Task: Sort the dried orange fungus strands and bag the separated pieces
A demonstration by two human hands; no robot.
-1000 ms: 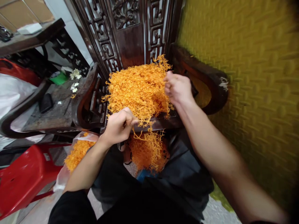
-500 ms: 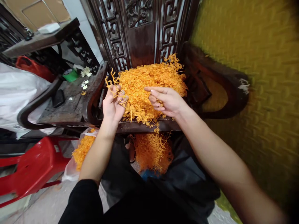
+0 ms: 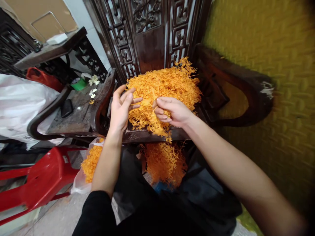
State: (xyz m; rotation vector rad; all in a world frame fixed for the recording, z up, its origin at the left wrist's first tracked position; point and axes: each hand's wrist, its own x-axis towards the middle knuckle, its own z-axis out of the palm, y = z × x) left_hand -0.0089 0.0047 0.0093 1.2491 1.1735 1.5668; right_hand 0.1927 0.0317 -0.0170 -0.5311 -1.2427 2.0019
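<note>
Fingers (image 3: pixel 161 113) of right hand (image 3: pixel 172 111) clench an orange strand clump (image 3: pixel 154 119) at the pile (image 3: pixel 164 85) on the carved chair seat (image 3: pixel 145 134); left hand (image 3: pixel 121 108) spread, released. Red stool (image 3: pixel 36 180) and bagged strands (image 3: pixel 90 160) lower left.

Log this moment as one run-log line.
left hand: open, touching orange strands | right hand: fingers curled on a tuft | pile: on dark wooden chair | more strands in bag below

Two bare forearms, a left hand (image 3: pixel 122 109) and a right hand (image 3: pixel 172 112) without rings, watch or gloves, plus a black sleeve (image 3: pixel 98 213) pushed up to the left elbow and dark clothing (image 3: pixel 197 203) over the lap.
</note>
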